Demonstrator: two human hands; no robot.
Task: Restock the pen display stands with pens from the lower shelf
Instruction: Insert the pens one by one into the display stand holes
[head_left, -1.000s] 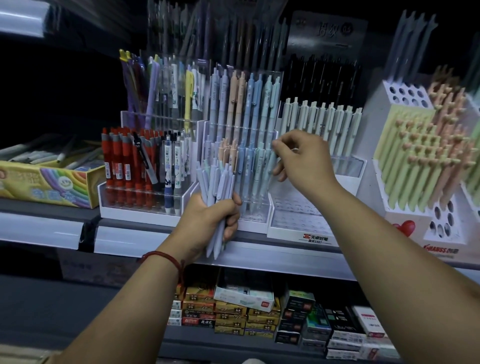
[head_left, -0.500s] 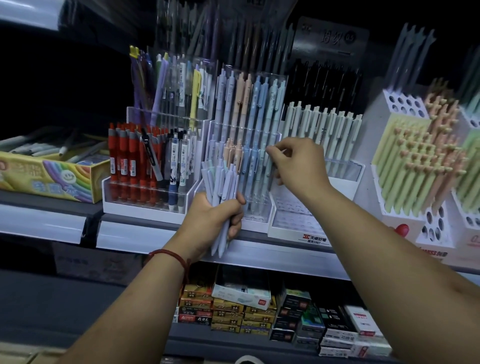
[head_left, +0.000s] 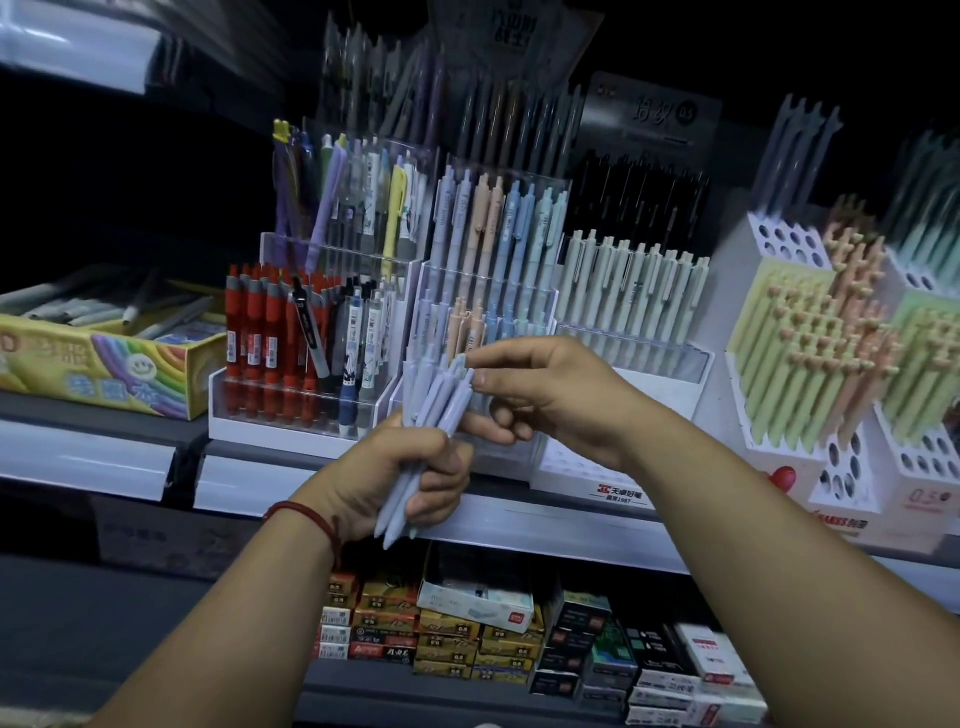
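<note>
lilac pens (head_left: 439, 400): bundle held upright in left hand (head_left: 410, 467), grip closed round the barrels, just in front of pastel stand (head_left: 498, 291). right hand (head_left: 550, 400): back from the stand, grip pinching one pen's top; next insertion pending.

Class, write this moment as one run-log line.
left hand: grips pen bundle | right hand: pinches the bundle's top | pastel pen stand: just behind both hands
</note>
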